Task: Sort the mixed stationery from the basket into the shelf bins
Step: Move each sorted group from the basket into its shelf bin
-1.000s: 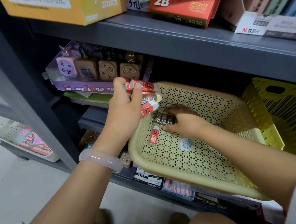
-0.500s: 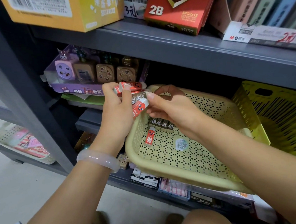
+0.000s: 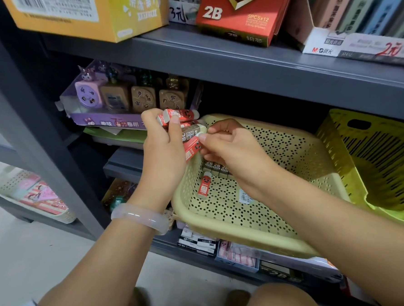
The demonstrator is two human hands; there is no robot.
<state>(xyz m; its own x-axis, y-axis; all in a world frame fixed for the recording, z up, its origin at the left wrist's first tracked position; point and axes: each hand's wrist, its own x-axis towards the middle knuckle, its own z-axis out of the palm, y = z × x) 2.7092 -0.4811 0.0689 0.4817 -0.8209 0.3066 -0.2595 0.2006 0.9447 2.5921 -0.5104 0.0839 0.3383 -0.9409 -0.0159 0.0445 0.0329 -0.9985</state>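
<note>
Head view: the left hand (image 3: 164, 150) is clenched around a bundle of erasers (image 3: 186, 128) at the upper left corner of the beige basket (image 3: 238, 235). The bundle has red-sleeved ones on top and at the bottom and a brown one marked 2B between them. The thumb lies across the top red eraser, and a pale bangle (image 3: 140, 217) sits on the wrist.

The right hand (image 3: 229, 149) meets the bundle from the right, its fingertips pinching the end of the lowest red eraser (image 3: 192, 147), which tilts down toward the basket. Its other fingers curl beneath; whether they hold anything more cannot be told.

The basket stands tilted on the middle shelf, its near rim jutting past the shelf edge. Inside, a single red eraser (image 3: 204, 185) lies on the perforated floor near the left wall. Just behind it a short row of brown 2B erasers (image 3: 215, 168) is partly hidden by the right hand. A small white label (image 3: 244, 198) lies further right, partly under the wrist.

Right of the basket, touching it, is a yellow-green basket (image 3: 373, 163). To the left stands a purple tray of sharpeners (image 3: 119, 100). On the upper shelf (image 3: 225, 59) are a yellow carton (image 3: 82, 6), a red 2B box (image 3: 237, 15) and a white display box (image 3: 359, 46). Below the basket, flat boxes (image 3: 197, 243) lie on the lower shelf. The person's knees show at the bottom edge.
</note>
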